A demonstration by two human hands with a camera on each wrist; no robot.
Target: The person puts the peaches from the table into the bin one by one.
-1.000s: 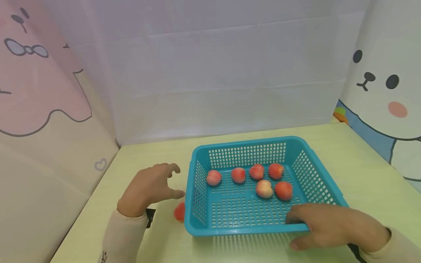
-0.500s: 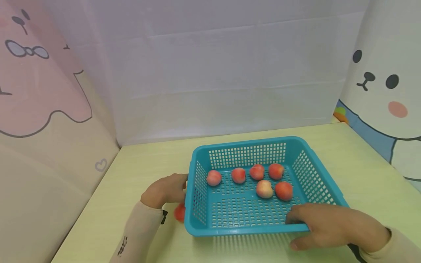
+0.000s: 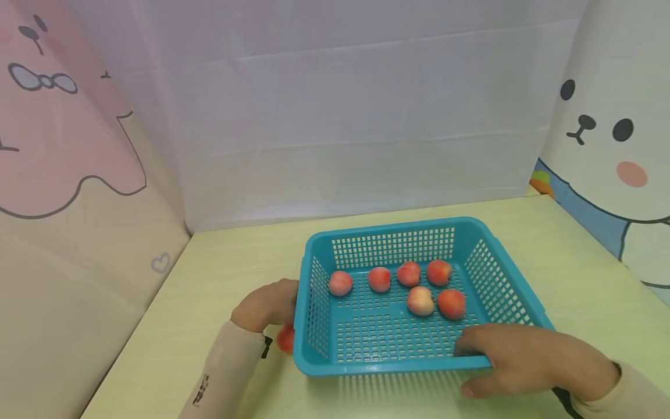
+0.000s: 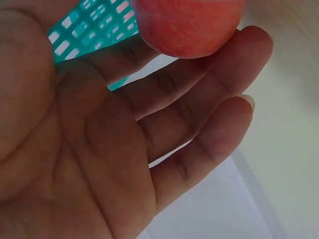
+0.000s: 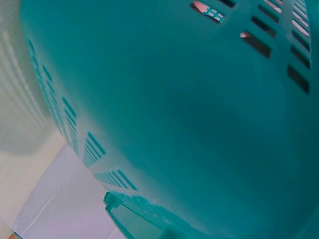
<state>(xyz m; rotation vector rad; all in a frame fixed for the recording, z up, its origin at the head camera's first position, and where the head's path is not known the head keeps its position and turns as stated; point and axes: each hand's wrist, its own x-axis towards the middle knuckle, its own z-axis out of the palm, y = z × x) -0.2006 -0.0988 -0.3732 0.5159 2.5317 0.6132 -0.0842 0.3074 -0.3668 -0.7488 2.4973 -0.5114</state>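
Note:
A blue-green plastic basket (image 3: 392,368) with slotted walls stands in the middle of the table. Several red and yellow peaches (image 3: 451,304) lie spread over its floor. My right hand (image 3: 528,358) grips the basket's rim at the near right corner, fingers inside and thumb outside. At the left wall, my left hand (image 3: 269,304) reaches in beside the basket, its fingertips hidden there in the head view. Up close, the left wrist view has its fingers curled against a red peach (image 4: 189,25). Outside the basket, a red peach (image 3: 285,338) shows partly on the table; I cannot tell whether both are the same.
The pale yellow-green table (image 3: 241,250) runs back to a white cloth wall (image 3: 366,128). Printed cartoon curtains close in the left side (image 3: 78,262) and the right side (image 3: 628,174).
My left hand has moved right and down to the basket's left wall, where its fingertips pass out of sight. The right hand and the basket stay in place.

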